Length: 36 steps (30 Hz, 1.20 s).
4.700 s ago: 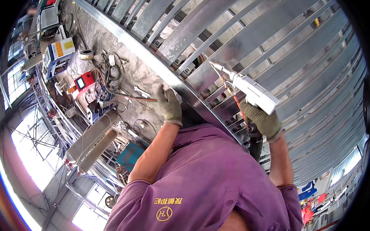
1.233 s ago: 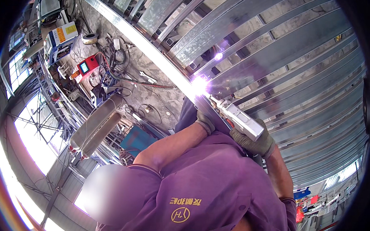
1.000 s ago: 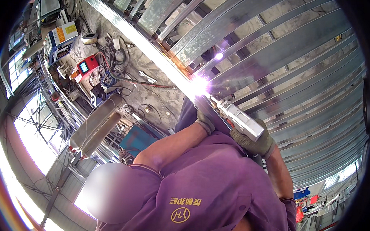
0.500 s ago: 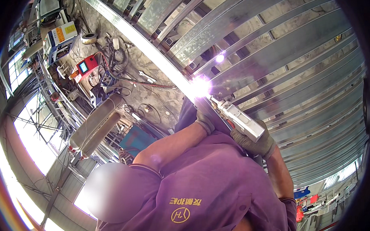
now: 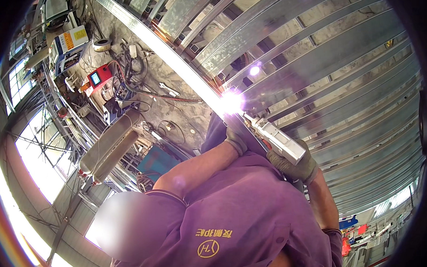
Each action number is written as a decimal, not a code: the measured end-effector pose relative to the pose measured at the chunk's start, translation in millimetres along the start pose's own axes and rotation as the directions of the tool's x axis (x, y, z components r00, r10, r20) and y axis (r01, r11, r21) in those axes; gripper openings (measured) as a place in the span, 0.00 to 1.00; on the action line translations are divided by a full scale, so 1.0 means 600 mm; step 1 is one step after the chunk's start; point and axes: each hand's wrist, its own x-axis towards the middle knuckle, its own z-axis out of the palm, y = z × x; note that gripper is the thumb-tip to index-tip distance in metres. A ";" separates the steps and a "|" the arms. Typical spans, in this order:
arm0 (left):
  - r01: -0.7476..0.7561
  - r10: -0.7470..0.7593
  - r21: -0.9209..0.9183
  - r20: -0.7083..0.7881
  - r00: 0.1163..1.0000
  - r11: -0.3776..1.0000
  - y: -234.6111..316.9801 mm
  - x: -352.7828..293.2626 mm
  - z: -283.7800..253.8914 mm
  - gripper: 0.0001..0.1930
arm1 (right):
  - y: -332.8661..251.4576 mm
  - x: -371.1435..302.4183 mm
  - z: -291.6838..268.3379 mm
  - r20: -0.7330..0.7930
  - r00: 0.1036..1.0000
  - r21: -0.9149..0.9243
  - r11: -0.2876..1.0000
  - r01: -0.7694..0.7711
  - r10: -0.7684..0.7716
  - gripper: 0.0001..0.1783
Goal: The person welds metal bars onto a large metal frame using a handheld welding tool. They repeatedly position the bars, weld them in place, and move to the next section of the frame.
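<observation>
Evidently welding is in hand: right hand closed round a white torch, nozzle aimed at the long rail's inner edge, near the slat ends. Left hand by the rail's near stretch, fingers hidden; grip can't be told. Next move seems to call for a steady nozzle; glare masks the joint. Beyond the outer edge: red-cased unit, tangled cables.

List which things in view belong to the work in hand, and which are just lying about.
In the work:
white torch, in the right hand's grip
metal rail, at the glare
metal slats beside it

Apparently lying about:
wrench-like tool
pale ring
Red box: role unclear
</observation>
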 end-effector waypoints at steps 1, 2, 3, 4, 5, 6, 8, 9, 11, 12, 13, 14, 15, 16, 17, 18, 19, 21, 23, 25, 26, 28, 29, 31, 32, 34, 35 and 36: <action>-0.009 0.009 0.004 0.000 1.000 1.000 0.000 0.002 -0.003 0.30 | 0.000 0.000 0.000 0.002 1.000 -0.009 1.000 0.009 -0.009 0.21; 0.003 -0.003 -0.008 0.010 1.000 1.000 0.002 0.002 -0.006 0.29 | -0.002 0.000 -0.001 0.009 1.000 -0.008 1.000 -0.011 0.011 0.21; 0.017 -0.017 -0.018 0.021 1.000 1.000 0.001 -0.001 0.001 0.28 | -0.006 0.000 -0.005 0.015 0.999 -0.007 0.999 -0.032 0.032 0.21; 0.031 -0.030 -0.028 0.031 0.999 0.999 0.000 -0.003 0.008 0.27 | -0.008 0.000 -0.007 0.020 0.998 -0.007 0.999 -0.052 0.052 0.21; 0.023 -0.022 -0.019 0.035 0.999 1.000 -0.003 -0.006 0.014 0.27 | -0.009 0.000 -0.007 0.011 0.999 0.000 0.999 -0.046 0.046 0.21; 0.014 -0.014 -0.011 0.038 0.999 1.000 -0.006 -0.010 0.018 0.26 | -0.010 0.000 -0.006 0.003 0.999 0.007 0.999 -0.041 0.041 0.21; 0.001 -0.001 0.009 0.033 0.999 1.000 -0.006 -0.011 0.019 0.26 | -0.010 -0.001 -0.004 -0.003 0.999 0.011 0.999 -0.038 0.038 0.21; -0.003 0.002 0.022 0.024 1.000 1.000 -0.005 -0.010 0.020 0.27 | -0.009 -0.001 -0.004 -0.001 0.999 0.008 0.999 -0.042 0.042 0.21; -0.001 0.002 0.030 -0.030 1.000 1.000 -0.003 -0.009 0.021 0.28 | -0.007 -0.001 -0.004 -0.001 1.000 -0.022 1.000 -0.016 0.016 0.22; 0.000 0.003 0.044 -0.053 0.999 0.999 -0.002 -0.010 0.022 0.29 | -0.001 -0.005 -0.004 -0.002 0.999 -0.004 0.999 -0.040 0.040 0.22; 0.001 0.003 0.058 -0.076 0.997 0.998 -0.004 -0.010 0.022 0.30 | -0.002 -0.006 -0.005 -0.003 0.999 0.000 0.999 -0.043 0.043 0.22; 0.003 0.004 0.071 -0.099 0.995 0.997 -0.007 -0.010 0.023 0.31 | -0.002 -0.006 -0.006 -0.003 0.999 0.005 0.999 -0.046 0.046 0.22; 0.002 0.005 0.069 -0.104 0.995 0.998 -0.006 -0.012 0.028 0.31 | 0.000 -0.008 -0.006 -0.002 0.998 0.006 0.998 -0.061 0.061 0.22; 0.001 0.006 0.067 -0.108 0.994 0.998 -0.006 -0.013 0.032 0.31 | 0.003 -0.010 -0.005 0.000 0.997 0.008 0.997 -0.075 0.075 0.22; 0.001 0.004 0.049 -0.095 0.996 0.999 -0.005 -0.010 0.029 0.31 | 0.005 -0.011 -0.005 0.001 0.996 0.009 0.996 -0.089 0.089 0.23; 0.001 0.002 0.030 -0.080 0.997 1.000 -0.004 -0.007 0.023 0.31 | 0.003 -0.011 -0.006 0.001 0.996 0.015 0.996 -0.085 0.085 0.23; 0.001 -0.001 0.010 -0.066 0.998 1.000 -0.003 -0.004 0.017 0.31 | 0.001 -0.010 -0.007 0.002 0.997 0.022 0.996 -0.081 0.081 0.23; 0.018 -0.019 -0.013 -0.039 0.999 1.000 0.000 0.001 0.005 0.30 | -0.004 -0.008 -0.010 0.019 0.995 0.013 0.995 -0.098 0.098 0.23; 0.062 -0.057 -0.057 0.080 0.995 0.996 0.005 0.011 -0.014 0.31 | -0.007 -0.007 -0.013 0.052 0.989 -0.019 0.990 -0.139 0.140 0.23; 0.139 -0.101 -0.112 0.290 0.952 0.984 0.012 0.030 -0.050 0.34 | 0.002 -0.011 -0.011 0.039 0.990 0.016 0.991 -0.135 0.134 0.23; 0.130 -0.098 -0.101 0.277 0.956 0.986 0.015 0.037 -0.065 0.35 | 0.005 -0.013 -0.010 0.033 0.991 0.033 0.991 -0.132 0.131 0.23; 0.119 -0.097 -0.076 0.249 0.964 0.990 0.018 0.041 -0.070 0.36 | 0.003 -0.013 -0.009 0.032 0.990 0.037 0.990 -0.136 0.134 0.24; 0.124 -0.099 -0.085 0.253 0.962 0.989 0.018 0.042 -0.074 0.36 | 0.002 -0.012 -0.009 0.030 0.992 0.025 0.992 -0.126 0.125 0.24; 0.130 -0.099 -0.104 0.263 0.960 0.986 0.014 0.034 -0.056 0.37 | 0.005 -0.012 -0.010 0.031 0.994 0.014 0.995 -0.102 0.102 0.24; 0.154 -0.110 -0.118 0.316 0.942 0.981 0.013 0.033 -0.055 0.37 | 0.010 -0.013 -0.010 0.033 0.995 0.015 0.996 -0.091 0.090 0.24; 0.204 -0.129 -0.151 0.398 0.908 0.967 0.012 0.035 -0.059 0.37 | 0.011 -0.015 -0.012 0.032 0.995 0.017 0.996 -0.092 0.091 0.24; 0.228 -0.137 -0.170 0.427 0.894 0.959 0.012 0.036 -0.061 0.37 | 0.011 -0.017 -0.012 0.031 0.994 0.018 0.995 -0.103 0.102 0.24; 0.248 -0.141 -0.201 0.435 0.890 0.948 0.014 0.038 -0.065 0.38 | 0.011 -0.018 -0.012 0.031 0.994 0.011 0.994 -0.106 0.105 0.24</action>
